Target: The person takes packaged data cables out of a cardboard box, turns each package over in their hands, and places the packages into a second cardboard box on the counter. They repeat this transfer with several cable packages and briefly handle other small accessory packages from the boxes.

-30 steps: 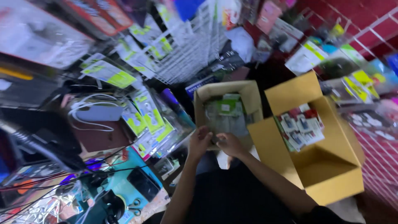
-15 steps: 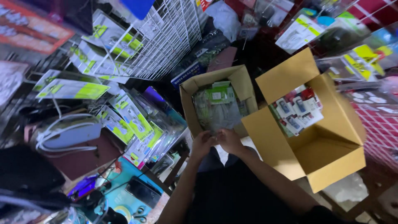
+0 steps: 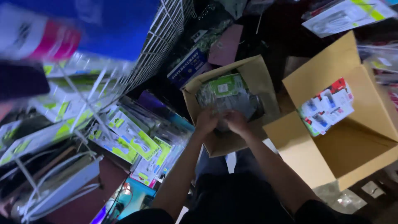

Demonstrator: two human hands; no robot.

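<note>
Both hands are inside the small box [image 3: 232, 141], close to its near wall. The left hand [image 3: 207, 120] and the right hand [image 3: 237, 121] are just beside each other, and both rest on the clear packets [image 3: 226, 99] that fill this box. The fingers of both hands are bent down over the packets, but the picture is blurred here, so I cannot tell if they really grip one. On top of the packets, toward the far wall, lies a green packet [image 3: 224, 85]. The small box stands open in front of the person's lap. To its right, touching it, stands a large box [image 3: 356, 145] with its flaps open; red and white packs [image 3: 327, 108] lie in its far part. To the left of the small box, yellow-green packs [image 3: 132, 139] lie in a pile under a wire rack [image 3: 161, 37].
</note>
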